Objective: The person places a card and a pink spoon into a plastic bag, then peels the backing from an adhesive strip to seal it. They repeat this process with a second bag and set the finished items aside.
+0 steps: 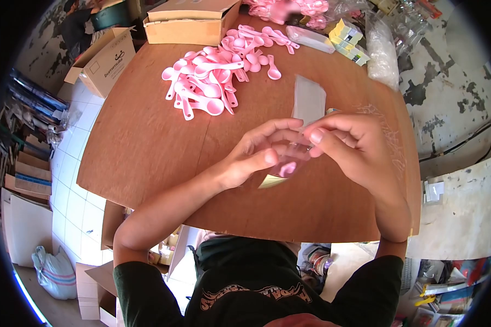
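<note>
Pinched the upper part of a clear bag (297, 162) between thumb and fingertips of the right grip (354, 144). Held the left grip (251, 150) loosely curled on the bag's other side, with thumb apart from fingers; couldn't tell about any firm hold on the film there. Spotted a pink item (288, 169) through the plastic, just below the fingertips; possibly a spoon, too smeared to confirm. Noted a pale yellow card (273, 182) just below that, over the near part of the surface (229, 207); couldn't tell inside the bag from behind it.

Logged step, as a judgement: working the bag's upper end with contents apparently in place. Couldn't separate spreading from closing. Judged next move to call for a steady right pinch, a light left touch lower down, and no tipping of the pink item.

Marked a stack of clear sleeves (310, 97) just beyond the fingertips. Tagged a heap of pink spoons (215, 68) farther out, left of the grip, loose and overlapping. Listed last, well beyond the grip: a cardboard box (183, 31) behind the heap, yellow-and-white boxes (346, 35) and a plastic bundle (382, 54) off to the right.
</note>
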{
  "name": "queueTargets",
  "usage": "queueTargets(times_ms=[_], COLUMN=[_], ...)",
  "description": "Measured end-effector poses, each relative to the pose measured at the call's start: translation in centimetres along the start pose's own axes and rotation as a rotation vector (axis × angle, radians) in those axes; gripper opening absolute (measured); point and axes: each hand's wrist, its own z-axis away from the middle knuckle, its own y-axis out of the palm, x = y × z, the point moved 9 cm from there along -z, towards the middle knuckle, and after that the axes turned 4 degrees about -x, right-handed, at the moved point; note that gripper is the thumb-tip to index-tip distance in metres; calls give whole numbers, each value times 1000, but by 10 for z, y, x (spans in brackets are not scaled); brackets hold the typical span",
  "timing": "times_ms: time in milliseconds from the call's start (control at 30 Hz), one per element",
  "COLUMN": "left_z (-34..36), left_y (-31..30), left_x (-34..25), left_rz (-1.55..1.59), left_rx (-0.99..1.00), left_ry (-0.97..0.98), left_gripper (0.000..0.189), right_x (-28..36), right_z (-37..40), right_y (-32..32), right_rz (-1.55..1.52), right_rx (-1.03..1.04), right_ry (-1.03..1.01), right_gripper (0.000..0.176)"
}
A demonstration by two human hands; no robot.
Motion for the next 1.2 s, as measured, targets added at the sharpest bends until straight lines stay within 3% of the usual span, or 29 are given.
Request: queueTargets(times_ms=[67, 167, 233, 367, 433, 567, 767, 1000, 1200], left_z=[-1, 1, 2, 1, 3, 5, 8, 6, 9], left_y=[2, 5, -4, -5, -6, 2, -2, 0, 0], left_x=[-4, -9, -2, 6, 11, 13, 24, 15, 28], left_rz=[-33, -146, -194, -159, -121, -164, -431, -876, -906], left_rx=[-14, -11, -107, -151, -196, -170, -118, -68, 5], left_ry=[2, 14, -15, -79, -103, -191, -211, -110, -193], left_gripper=[94, 85, 63, 44, 38, 34, 33, 31, 28], right_x=[-13, -19, -22, -29, -4, 7, 12, -8, -20], right_z=[-2, -5, -5, -7, -7, 0, 6, 2, 3], right_y=[4, 4, 2, 2, 3, 10, 23, 31, 42], right_rz=[-17, -63, -74, -81, 173, 481, 758, 830, 957], right_rx=[23, 12, 5, 1, -38, -135, -68, 63, 153], right_ry=[94, 103, 109, 118, -288, -426, -488, -380, -384], right_gripper=[21, 22, 23, 18, 11, 10, 6, 7, 9])
